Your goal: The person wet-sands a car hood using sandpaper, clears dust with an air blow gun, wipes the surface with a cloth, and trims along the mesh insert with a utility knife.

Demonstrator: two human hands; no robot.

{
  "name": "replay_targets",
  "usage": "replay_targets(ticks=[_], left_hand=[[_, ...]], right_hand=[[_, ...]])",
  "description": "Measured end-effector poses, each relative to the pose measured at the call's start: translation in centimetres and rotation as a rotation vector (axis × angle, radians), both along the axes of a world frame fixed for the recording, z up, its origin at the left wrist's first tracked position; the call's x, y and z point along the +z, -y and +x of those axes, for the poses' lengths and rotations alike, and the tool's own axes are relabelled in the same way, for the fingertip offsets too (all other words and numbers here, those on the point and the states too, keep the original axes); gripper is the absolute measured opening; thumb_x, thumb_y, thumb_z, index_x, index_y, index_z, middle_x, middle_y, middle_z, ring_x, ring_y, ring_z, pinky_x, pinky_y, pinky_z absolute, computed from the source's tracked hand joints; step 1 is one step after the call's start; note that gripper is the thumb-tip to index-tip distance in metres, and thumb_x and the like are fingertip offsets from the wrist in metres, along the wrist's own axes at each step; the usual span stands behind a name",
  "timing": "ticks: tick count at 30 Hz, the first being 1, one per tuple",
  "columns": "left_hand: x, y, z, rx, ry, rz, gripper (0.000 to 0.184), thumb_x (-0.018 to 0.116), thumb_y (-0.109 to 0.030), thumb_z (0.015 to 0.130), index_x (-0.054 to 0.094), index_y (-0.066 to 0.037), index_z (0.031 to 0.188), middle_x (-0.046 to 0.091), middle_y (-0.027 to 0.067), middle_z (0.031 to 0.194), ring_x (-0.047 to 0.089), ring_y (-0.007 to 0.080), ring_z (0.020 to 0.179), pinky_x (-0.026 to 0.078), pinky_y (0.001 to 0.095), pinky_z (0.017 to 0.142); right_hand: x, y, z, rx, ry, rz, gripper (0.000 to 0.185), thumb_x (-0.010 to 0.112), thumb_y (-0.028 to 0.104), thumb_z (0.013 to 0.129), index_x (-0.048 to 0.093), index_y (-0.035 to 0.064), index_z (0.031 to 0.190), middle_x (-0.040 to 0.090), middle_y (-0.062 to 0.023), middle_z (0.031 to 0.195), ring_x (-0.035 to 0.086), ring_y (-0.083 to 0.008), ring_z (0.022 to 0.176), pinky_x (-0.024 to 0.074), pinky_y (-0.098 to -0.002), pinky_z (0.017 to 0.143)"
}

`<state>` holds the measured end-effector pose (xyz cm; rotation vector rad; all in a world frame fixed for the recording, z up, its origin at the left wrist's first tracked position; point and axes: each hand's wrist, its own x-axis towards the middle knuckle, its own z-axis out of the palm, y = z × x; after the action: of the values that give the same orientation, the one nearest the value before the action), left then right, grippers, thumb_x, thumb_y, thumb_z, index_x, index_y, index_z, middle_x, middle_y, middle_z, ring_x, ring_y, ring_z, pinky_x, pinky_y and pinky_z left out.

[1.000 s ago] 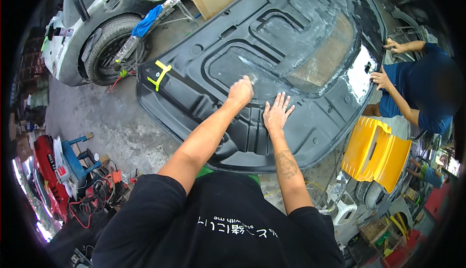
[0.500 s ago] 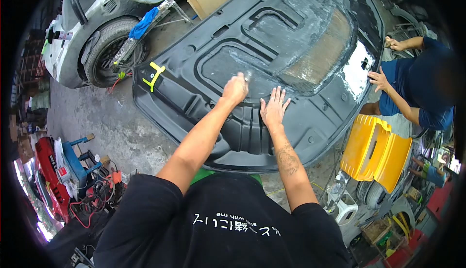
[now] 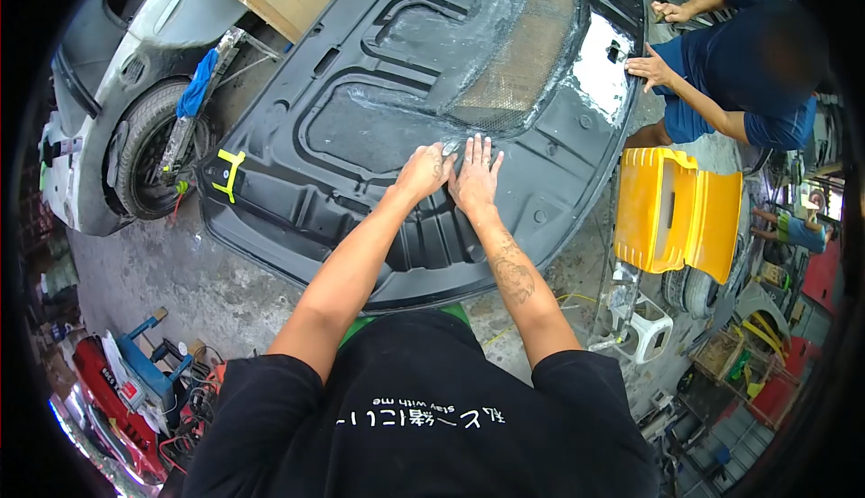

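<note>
A large black panel (image 3: 351,128), with molded grooves and a mesh section (image 3: 518,56), lies in front of me. My left hand (image 3: 425,172) is closed on a small pale object (image 3: 449,148) at the panel's surface, near the edge of a recessed area. Close beside it on the right, my right hand (image 3: 475,178) rests flat on the panel with its fingers spread. What the pale object is I cannot make out. Dusty grey smears mark the surface around the recesses. A white patch (image 3: 599,70) covers part of the panel's right side.
A co-worker (image 3: 721,65) in dark blue touches the panel's right edge. A yellow part (image 3: 662,214) and a white stool (image 3: 644,328) stand at the right. At the left are a car wheel (image 3: 153,151), a metal stand and a blue tool stand (image 3: 149,354).
The whole view has shifted, with the panel now further left and higher. My left hand has come close beside my right hand, which stays flat on the panel.
</note>
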<state>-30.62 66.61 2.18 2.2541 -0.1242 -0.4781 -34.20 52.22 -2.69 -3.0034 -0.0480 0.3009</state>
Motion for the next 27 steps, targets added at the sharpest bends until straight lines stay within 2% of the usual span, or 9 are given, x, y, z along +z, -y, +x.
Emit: replay_targets(ticks=[5,8,10,12,14,19,23,27], left_hand=[[0.3,2.8,1.5,-0.083,0.049,-0.035,0.034,0.058,-0.024,0.091,0.064,0.008,0.100,0.065,0.0335,0.097,0.062,0.0510,0.097,0.051,0.0533,0.084],[0.7,3.6,2.1,-0.063,-0.030,-0.062,0.035,0.057,-0.025,0.092,0.064,0.008,0.103,0.065,0.0331,0.098,0.062,0.0508,0.098,0.051,0.0534,0.084],[0.2,4.0,2.3,-0.071,-0.013,-0.056,0.036,0.057,-0.025,0.092,0.065,0.008,0.102,0.066,0.0329,0.098,0.062,0.0506,0.098,0.051,0.0536,0.084],[0.1,4.6,2.5,-0.078,0.007,-0.052,0.036,0.057,-0.025,0.092,0.065,0.008,0.102,0.066,0.0327,0.097,0.062,0.0505,0.097,0.052,0.0537,0.083],[0.1,5.2,2.7,-0.172,0.020,-0.031,0.036,0.057,-0.026,0.092,0.065,0.008,0.101,0.066,0.0326,0.097,0.062,0.0502,0.097,0.052,0.0534,0.083],[0.7,6.6,3.2,-0.159,0.010,-0.018,0.037,0.059,-0.027,0.091,0.065,0.008,0.101,0.065,0.0339,0.096,0.063,0.0499,0.098,0.052,0.0528,0.083],[-0.5,7.2,3.4,-0.144,0.049,-0.017,0.038,0.060,-0.026,0.090,0.065,0.009,0.101,0.066,0.0340,0.096,0.064,0.0494,0.097,0.053,0.0528,0.083],[-0.8,5.9,3.4,-0.209,0.042,0.026,0.038,0.061,-0.027,0.090,0.065,0.009,0.100,0.066,0.0343,0.097,0.064,0.0491,0.097,0.053,0.0524,0.083]], right_hand=[[0.6,0.1,0.1,0.046,-0.091,-0.068,0.078,0.053,0.037,0.092,0.029,-0.0050,0.152,0.016,-0.0192,0.165,0.006,-0.0359,0.154,0.0039,-0.0596,0.121],[-0.4,0.6,0.0,-0.032,-0.039,-0.046,0.078,0.052,0.036,0.091,0.028,-0.0051,0.153,0.013,-0.0203,0.165,0.003,-0.0364,0.154,0.0036,-0.0595,0.121],[1.1,1.1,0.0,-0.029,-0.144,-0.101,0.079,0.051,0.035,0.092,0.025,-0.0062,0.153,0.012,-0.0221,0.165,0.004,-0.0377,0.154,0.0042,-0.0596,0.121],[0.4,1.6,-0.3,-0.118,0.019,0.079,0.078,0.051,0.034,0.092,0.024,-0.0080,0.153,0.011,-0.0229,0.165,0.004,-0.0386,0.154,0.0047,-0.0599,0.121],[-0.3,2.1,-0.7,-0.117,0.041,0.026,0.080,0.053,0.037,0.093,0.025,-0.0094,0.152,0.012,-0.0241,0.164,0.007,-0.0394,0.153,0.0070,-0.0602,0.121],[0.3,3.0,-1.5,-0.128,0.091,0.079,0.081,0.052,0.042,0.094,0.025,-0.0074,0.153,0.016,-0.0247,0.163,0.011,-0.0391,0.153,0.0102,-0.0602,0.120],[0.3,2.9,-1.6,-0.117,0.078,0.031,0.081,0.052,0.044,0.094,0.026,-0.0064,0.153,0.015,-0.0245,0.163,0.010,-0.0387,0.153,0.0093,-0.0600,0.121],[0.1,2.8,-1.7,-0.143,0.086,0.075,0.086,0.057,0.043,0.093,0.023,-0.0087,0.153,0.014,-0.0246,0.164,0.009,-0.0387,0.153,0.0070,-0.0596,0.121]])
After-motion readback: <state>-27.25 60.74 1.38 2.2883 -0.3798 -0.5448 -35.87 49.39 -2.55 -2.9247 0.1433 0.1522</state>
